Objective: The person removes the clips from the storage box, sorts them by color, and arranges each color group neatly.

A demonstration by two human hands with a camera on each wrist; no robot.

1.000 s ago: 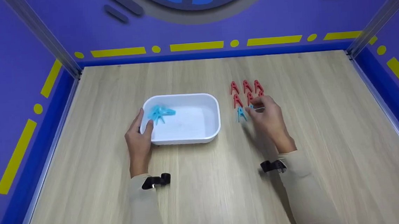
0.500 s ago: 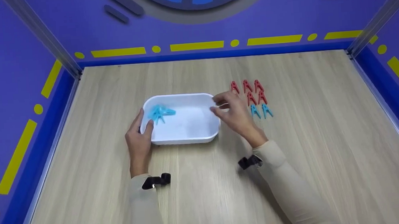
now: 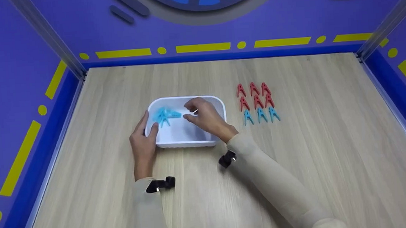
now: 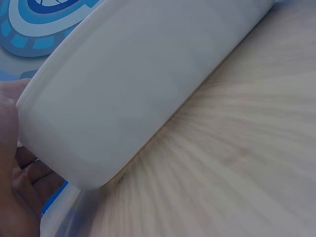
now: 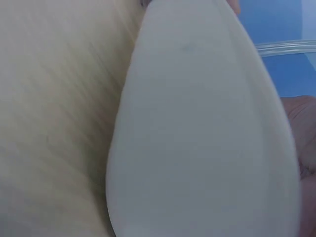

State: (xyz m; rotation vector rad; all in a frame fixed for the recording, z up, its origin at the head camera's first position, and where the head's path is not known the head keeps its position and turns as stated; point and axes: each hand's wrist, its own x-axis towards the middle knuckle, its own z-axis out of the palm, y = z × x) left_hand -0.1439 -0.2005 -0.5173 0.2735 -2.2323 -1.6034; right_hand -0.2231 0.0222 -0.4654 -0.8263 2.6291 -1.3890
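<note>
My left hand (image 3: 143,143) grips the left end of a white plastic tub (image 3: 186,144), thumb on the near-left rim and fingers outside the wall. In the left wrist view, the tub's long side (image 4: 118,94) hides much of that grip. Several light-blue clothespins (image 3: 164,116) lie heaped in the tub's left part. Just to the right of them, my right hand (image 3: 206,117) hovers over the tub with thumb and fingers apart and nothing seen between them. The right wrist view is mostly filled by the tub's outer wall (image 5: 192,128).
To the tub's right, clothespins stand in ordered rows of three on the wooden table (image 3: 202,200): two rows of red clothespins (image 3: 256,101) and a nearer row of blue clothespins (image 3: 261,115). Purple-blue panels (image 3: 211,31) border the table at back and sides.
My right hand has travelled left from the clothespin rows to over the tub, uncovering the whole nearest blue row. The left hand has kept its grip and the tub has stayed put.
</note>
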